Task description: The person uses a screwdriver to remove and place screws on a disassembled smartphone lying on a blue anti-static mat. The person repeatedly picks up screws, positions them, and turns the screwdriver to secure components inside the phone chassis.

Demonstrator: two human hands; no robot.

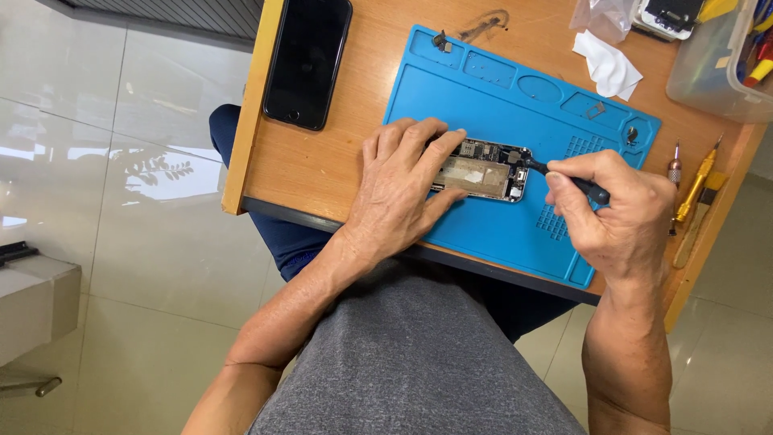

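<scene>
A: Opened phone [481, 171], back shell with its insides showing, lies on the blue mat [483, 89], its long axis running left to right across the mat's middle.

B: And the hands?

A: Head view only. The left hand [403, 189] covers the phone's left end, fingers spread and pressing down on it, thumb along the near edge. The right hand [616, 211] sits off the phone's right end, fingers clenched around a black screwdriver [568, 179] whose tip points left and meets the phone's right end.

B: So the phone lies between the two hands?

A: Yes, and the left hand is the nearer one, flat on it; the right reaches it only through the tool.

B: Counts?

A: One opened phone on the mat. One intact black phone [307, 60] left of the mat, well apart. Right of the mat, three hand tools I can make out, including a yellow-handled driver [697, 179]. One white cloth [608, 64] beyond the mat, and one clear plastic bin [717, 56] further right.
</scene>
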